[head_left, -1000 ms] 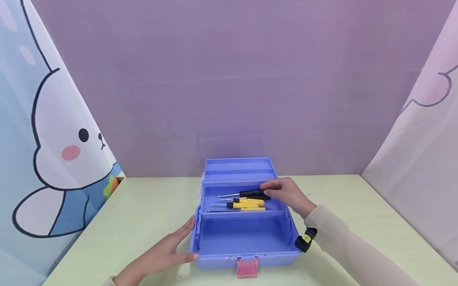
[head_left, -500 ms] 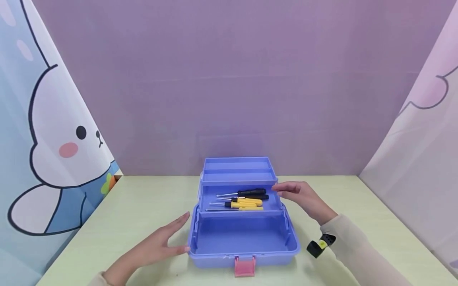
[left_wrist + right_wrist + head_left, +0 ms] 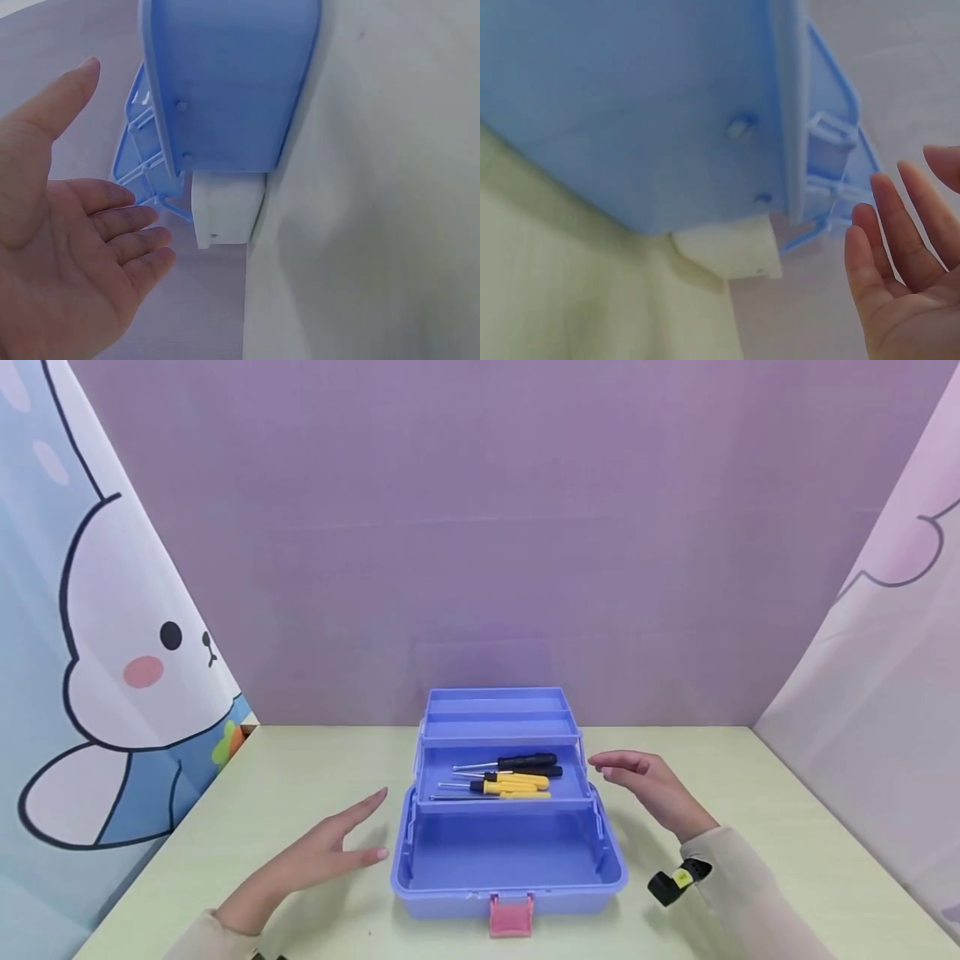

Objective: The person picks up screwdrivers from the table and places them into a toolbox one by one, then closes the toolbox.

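Observation:
In the head view an opened blue toolbox point(image 3: 507, 903) stands on the table, its tiers fanned back. Several screwdrivers lie in the middle tray point(image 3: 442, 758): black-handled ones point(image 3: 528, 762) behind yellow-handled ones point(image 3: 517, 782). My left hand point(image 3: 315, 857) hovers just off the box's left side, fingers extended, thumb apart, holding nothing. On the other side my right hand point(image 3: 651, 789) is held beside the tray's right edge, fingers loosely bent and touching nothing. Both wrist views show an empty palm, the left point(image 3: 67, 255) and the right point(image 3: 907, 300), facing the box's side wall.
A pink latch point(image 3: 511, 917) hangs at the toolbox front. Beyond the box, a white lid point(image 3: 229, 206) appears low in the left wrist view. The pale table point(image 3: 300, 777) meets a purple backdrop point(image 3: 480, 543), with printed curtains point(image 3: 112, 693) at the sides.
My right hand has let go of the black screwdriver and drawn out of the tray to the right. My left hand has come off the box's left rim and shifted left.

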`<state>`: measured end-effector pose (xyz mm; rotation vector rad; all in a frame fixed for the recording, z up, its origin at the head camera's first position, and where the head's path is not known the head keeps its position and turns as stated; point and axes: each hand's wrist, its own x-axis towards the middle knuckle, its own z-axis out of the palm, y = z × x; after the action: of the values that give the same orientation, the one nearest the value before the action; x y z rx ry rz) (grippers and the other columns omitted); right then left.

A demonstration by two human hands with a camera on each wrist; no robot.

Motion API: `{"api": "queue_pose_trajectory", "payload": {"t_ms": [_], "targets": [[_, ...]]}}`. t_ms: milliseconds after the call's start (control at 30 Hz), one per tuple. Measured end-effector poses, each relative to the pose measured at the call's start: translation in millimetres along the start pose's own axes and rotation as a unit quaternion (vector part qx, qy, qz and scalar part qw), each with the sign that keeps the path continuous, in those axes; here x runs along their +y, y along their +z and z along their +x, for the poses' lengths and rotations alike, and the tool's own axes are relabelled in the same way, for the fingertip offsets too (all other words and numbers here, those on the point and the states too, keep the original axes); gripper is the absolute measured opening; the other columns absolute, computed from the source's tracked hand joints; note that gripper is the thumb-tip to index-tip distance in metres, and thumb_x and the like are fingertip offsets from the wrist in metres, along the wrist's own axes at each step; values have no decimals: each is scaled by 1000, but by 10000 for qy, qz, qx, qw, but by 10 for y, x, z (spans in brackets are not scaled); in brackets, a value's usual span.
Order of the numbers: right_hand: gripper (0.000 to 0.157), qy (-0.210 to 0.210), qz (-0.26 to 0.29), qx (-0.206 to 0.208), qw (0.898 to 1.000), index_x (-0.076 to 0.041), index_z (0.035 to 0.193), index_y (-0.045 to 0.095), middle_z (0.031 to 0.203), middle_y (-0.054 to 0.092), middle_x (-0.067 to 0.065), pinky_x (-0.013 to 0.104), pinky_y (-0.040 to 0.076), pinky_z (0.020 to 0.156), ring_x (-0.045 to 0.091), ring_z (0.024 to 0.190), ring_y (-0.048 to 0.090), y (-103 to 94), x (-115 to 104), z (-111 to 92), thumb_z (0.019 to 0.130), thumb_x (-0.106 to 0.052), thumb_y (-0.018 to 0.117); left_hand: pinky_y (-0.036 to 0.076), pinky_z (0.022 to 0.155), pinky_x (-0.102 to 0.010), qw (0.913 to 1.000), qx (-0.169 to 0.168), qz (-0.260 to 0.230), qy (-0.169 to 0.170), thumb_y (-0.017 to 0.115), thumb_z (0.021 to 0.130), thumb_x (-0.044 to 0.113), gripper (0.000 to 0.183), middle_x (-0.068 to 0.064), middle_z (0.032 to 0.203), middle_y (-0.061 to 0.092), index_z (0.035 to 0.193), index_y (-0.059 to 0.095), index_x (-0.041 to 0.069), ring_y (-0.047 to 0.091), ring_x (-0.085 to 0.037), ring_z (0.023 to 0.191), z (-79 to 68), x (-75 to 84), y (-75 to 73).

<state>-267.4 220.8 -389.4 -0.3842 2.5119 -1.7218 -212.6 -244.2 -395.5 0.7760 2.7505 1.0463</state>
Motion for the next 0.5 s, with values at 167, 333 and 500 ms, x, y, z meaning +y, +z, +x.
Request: {"api": "queue_pose_trajectory", "payload": {"t_ms": [167,333,500], "targets": [[42,198,228,114,9995,-1,128,56,128,60,11,31,42,101,7,110,58,-19,128,24,93,-25,59,28,107,-59,9996,-36,-271,-119,62,90,38,78,-22,152,28,148,26,2,28,-45,137,138,-40,-15],[50,274,472,-29,9985,-1,136,47,139,49,18,41,38,108,17,118,54,-10,258,88,94,-25,57,27,107,-62,9969,-222,-713,-245,59,92,33,76,-22,154,22,149,21,1,26,-52,135,259,-96,-49],[54,211,799,-248,9963,1,142,37,148,33,26,52,29,112,40,133,37,3,364,126,96,-23,53,23,110,-59,9931,-251,-1139,-97,54,96,26,72,-23,155,18,150,15,0,21,-48,138,406,-225,-39]]}}
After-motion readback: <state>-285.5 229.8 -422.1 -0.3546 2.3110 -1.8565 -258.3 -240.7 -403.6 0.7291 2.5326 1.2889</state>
